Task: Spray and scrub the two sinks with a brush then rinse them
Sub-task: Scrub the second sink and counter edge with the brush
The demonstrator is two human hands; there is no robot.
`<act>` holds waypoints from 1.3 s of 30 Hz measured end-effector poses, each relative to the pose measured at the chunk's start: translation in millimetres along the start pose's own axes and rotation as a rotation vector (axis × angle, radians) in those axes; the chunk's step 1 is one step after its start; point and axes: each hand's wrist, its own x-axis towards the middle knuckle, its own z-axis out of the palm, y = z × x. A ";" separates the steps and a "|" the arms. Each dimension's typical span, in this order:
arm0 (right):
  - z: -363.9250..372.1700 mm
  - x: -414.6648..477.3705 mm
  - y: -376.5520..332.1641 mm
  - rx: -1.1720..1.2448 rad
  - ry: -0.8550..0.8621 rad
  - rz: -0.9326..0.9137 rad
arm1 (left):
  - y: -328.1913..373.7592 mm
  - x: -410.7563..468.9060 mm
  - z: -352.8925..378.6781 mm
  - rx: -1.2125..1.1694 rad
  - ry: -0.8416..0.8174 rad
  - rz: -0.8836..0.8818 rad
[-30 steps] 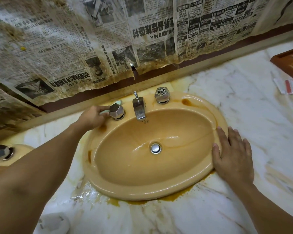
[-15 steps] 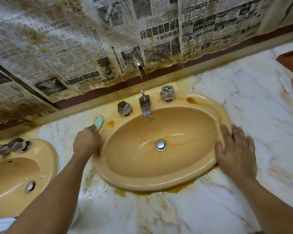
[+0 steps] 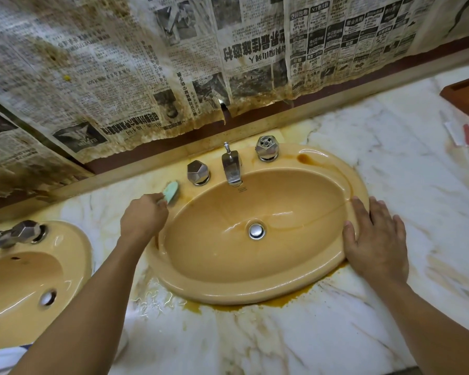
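A tan oval sink (image 3: 217, 290) sits in the marble counter, wet, with brown stains on its rim and a chrome drain (image 3: 256, 230). My left hand (image 3: 144, 217) grips a pale green brush (image 3: 171, 192) whose head lies on the sink's back left rim, left of the left tap knob (image 3: 198, 173). My right hand (image 3: 375, 243) rests flat on the sink's right rim. A second tan sink (image 3: 73, 247) shows at the left edge.
The spout (image 3: 231, 169) and the right knob (image 3: 267, 148) stand at the back of the sink. Stained newspaper (image 3: 173, 63) covers the wall. A wooden tray (image 3: 466, 90) and a packet (image 3: 466, 133) lie at the far right. Brown water pools on the counter (image 3: 282, 334).
My left hand drew the brush from the left knob down the sink's left rim, then pushed it back up toward the knob. The view shifted, showing the second sink. My right hand stayed put.
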 end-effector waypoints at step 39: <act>2.3 0.3 0.9 -0.001 0.002 0.007 | -0.1 -5.2 6.9 -0.105 -0.098 0.136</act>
